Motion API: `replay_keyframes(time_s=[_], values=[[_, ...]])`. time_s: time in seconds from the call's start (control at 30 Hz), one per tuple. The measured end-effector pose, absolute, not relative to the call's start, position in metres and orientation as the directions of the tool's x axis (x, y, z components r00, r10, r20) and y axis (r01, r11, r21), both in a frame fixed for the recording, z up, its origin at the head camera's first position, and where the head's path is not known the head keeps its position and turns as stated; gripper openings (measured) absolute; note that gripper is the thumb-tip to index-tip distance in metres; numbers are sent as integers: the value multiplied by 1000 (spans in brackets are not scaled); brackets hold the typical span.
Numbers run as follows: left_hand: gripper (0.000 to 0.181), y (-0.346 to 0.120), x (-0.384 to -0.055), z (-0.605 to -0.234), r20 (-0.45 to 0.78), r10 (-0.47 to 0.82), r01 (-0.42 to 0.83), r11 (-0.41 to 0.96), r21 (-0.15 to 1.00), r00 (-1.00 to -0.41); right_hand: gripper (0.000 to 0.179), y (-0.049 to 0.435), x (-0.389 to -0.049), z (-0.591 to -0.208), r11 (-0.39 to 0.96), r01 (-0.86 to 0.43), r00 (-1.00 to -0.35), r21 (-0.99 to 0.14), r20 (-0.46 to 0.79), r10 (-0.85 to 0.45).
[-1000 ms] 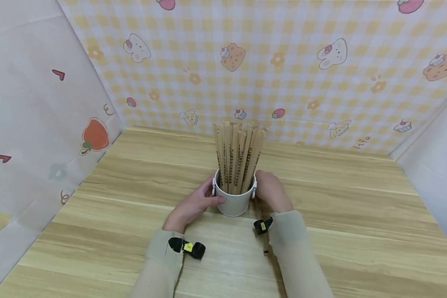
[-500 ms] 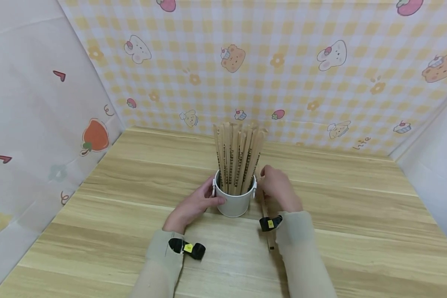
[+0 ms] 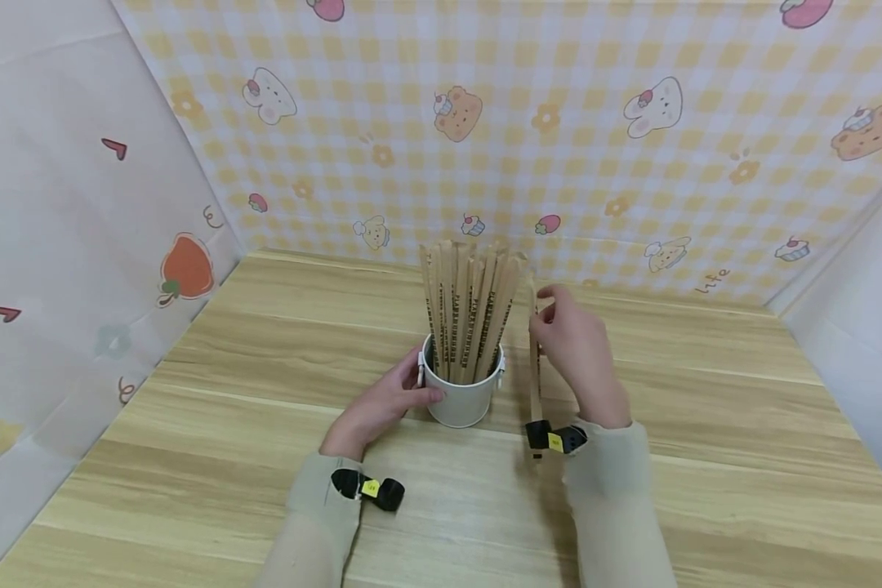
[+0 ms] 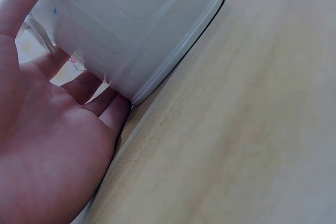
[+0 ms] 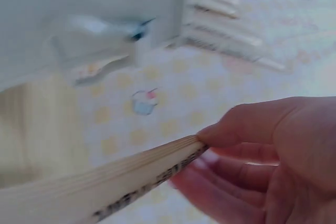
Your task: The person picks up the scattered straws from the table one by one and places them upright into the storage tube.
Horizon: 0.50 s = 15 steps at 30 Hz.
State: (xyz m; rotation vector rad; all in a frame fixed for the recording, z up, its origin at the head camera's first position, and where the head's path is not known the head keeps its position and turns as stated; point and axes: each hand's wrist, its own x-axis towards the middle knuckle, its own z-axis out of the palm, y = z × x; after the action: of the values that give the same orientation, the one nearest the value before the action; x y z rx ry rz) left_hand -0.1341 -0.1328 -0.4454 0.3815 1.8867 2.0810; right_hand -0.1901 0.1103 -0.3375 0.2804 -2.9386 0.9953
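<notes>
A small white metal bucket point(image 3: 461, 406) with side handles stands on the table, filled with upright straws in brown printed paper wrappers point(image 3: 465, 318). My left hand point(image 3: 384, 407) grips the bucket's left side, thumb across its front and fingers behind; in the left wrist view the fingers curve round the bucket wall point(image 4: 131, 30). To the right of the bucket, my right hand point(image 3: 576, 347) pinches one paper-wrapped straw point(image 3: 535, 371) near its upper end. The right wrist view has this straw point(image 5: 131, 182) between thumb and fingers, apart from the bucket; its lower end is partly hidden by the wrist camera.
The light wood table point(image 3: 265, 359) runs back to a yellow checked cloth wall point(image 3: 573, 163) close behind the bucket. White cloth walls point(image 3: 66, 237) border the left and right sides. A black wrist camera point(image 3: 391, 494) sits on the left sleeve.
The right hand has moved up and rightward from beside the bucket, lifting the wrapped straw into a more upright pose. The left hand and bucket have stayed put.
</notes>
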Motion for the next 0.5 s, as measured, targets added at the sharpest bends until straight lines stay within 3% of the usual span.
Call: replay_keyframes(time_s=[0.3, 0.5], values=[[82, -134, -136, -451, 11, 399, -30, -96, 995, -917, 37, 108, -171, -306, 689, -352, -901, -634, 428, -67], [81, -134, -136, -450, 6, 398, -28, -80, 996, -917, 40, 107, -151, -283, 579, -434, -828, -690, 559, 46]])
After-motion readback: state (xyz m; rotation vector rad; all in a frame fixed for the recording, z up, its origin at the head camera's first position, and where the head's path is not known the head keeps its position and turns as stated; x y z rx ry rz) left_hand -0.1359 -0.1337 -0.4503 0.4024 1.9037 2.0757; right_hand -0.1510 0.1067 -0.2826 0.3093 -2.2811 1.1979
